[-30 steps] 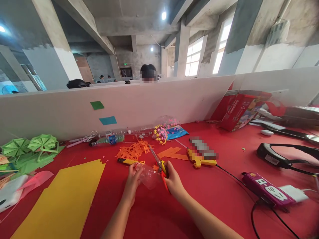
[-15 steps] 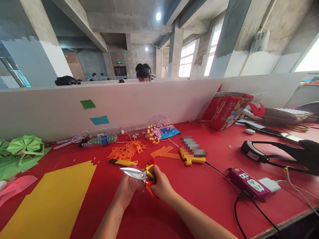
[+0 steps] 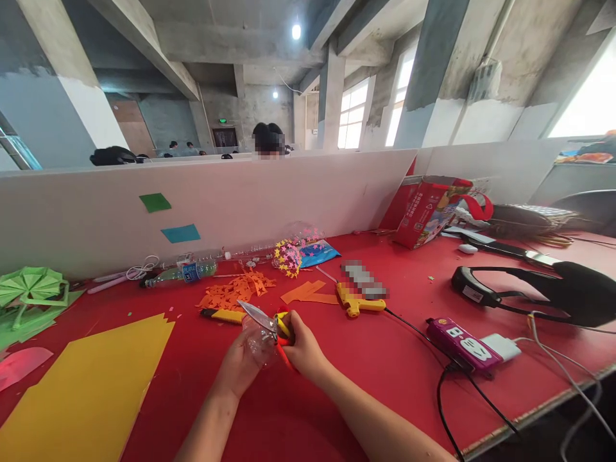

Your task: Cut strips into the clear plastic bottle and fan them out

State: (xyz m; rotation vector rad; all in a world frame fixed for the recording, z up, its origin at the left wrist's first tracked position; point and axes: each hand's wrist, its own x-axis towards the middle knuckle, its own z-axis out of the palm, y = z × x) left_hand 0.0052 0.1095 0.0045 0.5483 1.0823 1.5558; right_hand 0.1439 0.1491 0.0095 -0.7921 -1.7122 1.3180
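Observation:
My right hand (image 3: 304, 346) is closed round the yellow and red handles of a pair of scissors (image 3: 257, 316). Their metal blades point up and to the left. Below the blades, my left hand (image 3: 237, 371) grips a clear plastic piece (image 3: 261, 350) that looks like part of a bottle. The blades lie across the top of that piece; whether they bite into it I cannot tell. A yellow utility knife (image 3: 227, 316) lies just beyond my left hand, partly covered by it. Orange paper cutouts (image 3: 235, 290) are heaped behind the knife.
Yellow sheets (image 3: 91, 378) and green folded paper (image 3: 36, 289) lie at left. A labelled bottle (image 3: 190, 273) and a star-covered clear bottle piece (image 3: 289, 256) are near the partition (image 3: 269, 199). At right are a yellow glue gun (image 3: 359, 303), a purple power strip (image 3: 459, 343) and a black headset (image 3: 474, 287).
The scissors' blades have swung from pointing left to pointing up and left. More of the clear plastic piece shows in my left hand. The whole view has shifted slightly.

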